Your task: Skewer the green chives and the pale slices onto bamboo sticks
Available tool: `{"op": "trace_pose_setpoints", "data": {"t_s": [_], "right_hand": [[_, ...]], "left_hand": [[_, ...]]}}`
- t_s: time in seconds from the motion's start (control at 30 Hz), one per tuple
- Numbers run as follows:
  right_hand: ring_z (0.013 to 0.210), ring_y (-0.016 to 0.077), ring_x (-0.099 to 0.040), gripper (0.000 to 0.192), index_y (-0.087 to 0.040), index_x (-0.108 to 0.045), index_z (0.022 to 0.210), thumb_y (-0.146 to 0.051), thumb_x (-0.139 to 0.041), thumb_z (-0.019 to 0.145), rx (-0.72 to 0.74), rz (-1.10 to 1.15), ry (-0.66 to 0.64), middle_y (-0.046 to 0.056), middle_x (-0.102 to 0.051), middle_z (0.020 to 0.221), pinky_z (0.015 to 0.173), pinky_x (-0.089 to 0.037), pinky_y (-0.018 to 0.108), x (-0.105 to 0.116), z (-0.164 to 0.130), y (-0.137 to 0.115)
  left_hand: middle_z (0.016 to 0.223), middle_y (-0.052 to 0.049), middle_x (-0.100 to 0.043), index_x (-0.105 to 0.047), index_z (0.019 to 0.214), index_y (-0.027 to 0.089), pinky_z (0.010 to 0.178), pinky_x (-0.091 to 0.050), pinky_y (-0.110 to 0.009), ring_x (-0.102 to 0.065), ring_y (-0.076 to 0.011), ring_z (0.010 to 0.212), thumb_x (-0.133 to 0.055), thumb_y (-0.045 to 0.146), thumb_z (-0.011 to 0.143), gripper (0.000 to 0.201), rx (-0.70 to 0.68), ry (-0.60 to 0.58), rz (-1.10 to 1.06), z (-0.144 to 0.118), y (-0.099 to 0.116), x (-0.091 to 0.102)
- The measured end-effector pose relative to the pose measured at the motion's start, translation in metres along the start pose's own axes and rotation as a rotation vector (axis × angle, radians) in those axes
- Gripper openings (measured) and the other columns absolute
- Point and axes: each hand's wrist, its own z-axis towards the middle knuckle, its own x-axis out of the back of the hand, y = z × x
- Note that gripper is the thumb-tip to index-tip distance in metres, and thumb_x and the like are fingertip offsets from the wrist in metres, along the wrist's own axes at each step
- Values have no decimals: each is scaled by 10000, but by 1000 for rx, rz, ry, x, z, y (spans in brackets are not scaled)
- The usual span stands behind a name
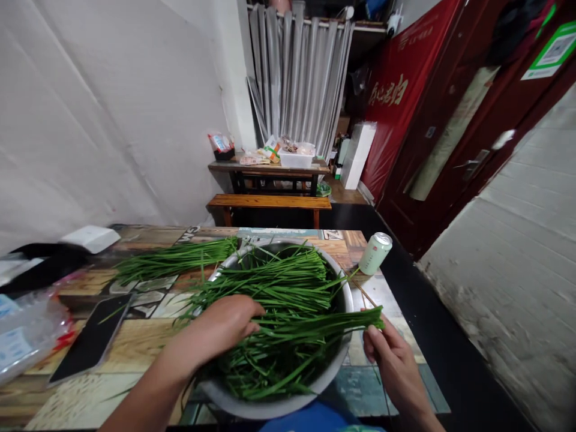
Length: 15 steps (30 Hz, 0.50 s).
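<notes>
Down in the middle of the frame, a big metal bowl (315, 384) full of green chives (288, 300) on a patchy wooden table (135, 348). Left hand (225, 327) curled flat over the chives, right hand (391, 360) pinching some stalk ends. Could tip the bowl off the near edge with a hard tug; white walls, red door at right.

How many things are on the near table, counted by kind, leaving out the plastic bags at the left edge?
Metal bowl of chives: 1
Loose bundle of chives on the table: 1
Green can: 1
Phone: 1
White box: 1
Total: 5
</notes>
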Motion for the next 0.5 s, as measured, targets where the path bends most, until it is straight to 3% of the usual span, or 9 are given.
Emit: {"op": "trace_pose_setpoints", "data": {"t_s": [0.1,0.2,0.37,0.5], "right_hand": [[494,104,-366,184,-187,-516,827,-362,-466,847,37,-40,-13,-57,-411,521,532,-323,232,1,-5,1],[500,106,-376,171,-192,-500,808,-332,-427,873,44,-62,-40,-60,-420,503,566,-331,232,0,-6,0],[475,102,-390,147,-187,-505,880,-311,-426,877,43,-43,-152,-63,-434,511,546,-346,227,-2,-4,-1],[488,104,-393,148,-184,-508,917,-305,-433,876,52,-38,-124,-60,-435,522,542,-351,221,-5,-1,-4]], "left_hand": [[741,-46,-647,-671,767,213,684,-377,-236,-580,-170,744,-490,265,763,188,-174,136,-3,37,17,2],[720,-48,-635,-676,724,200,662,-376,-238,-567,-160,721,-479,211,774,203,-285,211,27,80,36,-13],[687,-71,-610,-667,659,176,633,-363,-290,-548,-199,732,-514,210,766,189,-247,295,267,116,40,-43],[706,-83,-601,-660,655,161,615,-357,-302,-539,-214,744,-561,214,735,138,-246,314,345,124,35,-50]]}}
